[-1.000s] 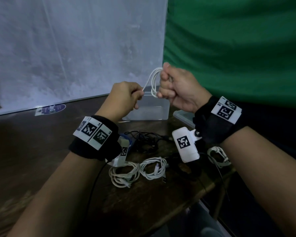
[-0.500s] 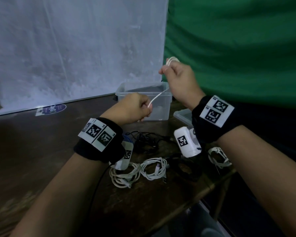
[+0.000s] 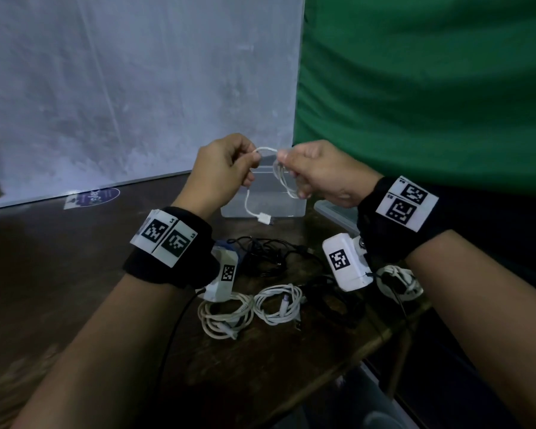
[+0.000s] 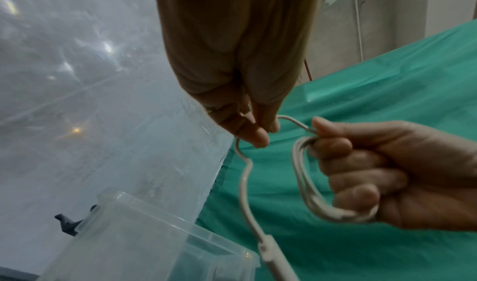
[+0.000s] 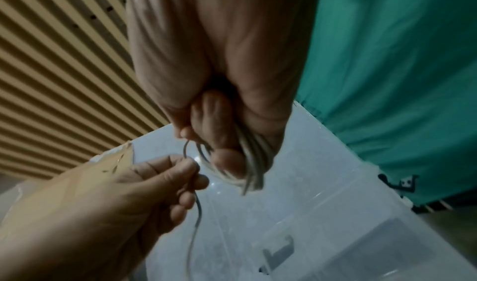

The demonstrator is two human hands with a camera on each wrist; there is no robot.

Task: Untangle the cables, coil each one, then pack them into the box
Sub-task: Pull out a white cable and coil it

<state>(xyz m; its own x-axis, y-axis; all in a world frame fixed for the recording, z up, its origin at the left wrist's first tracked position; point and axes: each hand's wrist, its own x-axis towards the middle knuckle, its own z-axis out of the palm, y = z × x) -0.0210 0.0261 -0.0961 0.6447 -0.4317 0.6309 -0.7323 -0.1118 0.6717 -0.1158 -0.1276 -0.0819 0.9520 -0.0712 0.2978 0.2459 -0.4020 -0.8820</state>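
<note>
Head view: thin white USB cable [image 3: 279, 178] held above dark wooden counter [image 3: 75, 258], before clear plastic box [image 3: 287, 209]. Left hand [image 3: 220, 168] grip pinched on free strand; plug dangled. Right hand [image 3: 322, 174] grip closed round coiled loops.

Left wrist view: loops seen within right fist [image 4: 387, 173].

Right wrist view: strand seen pinched by left fingers [image 5: 185, 169].
</note>
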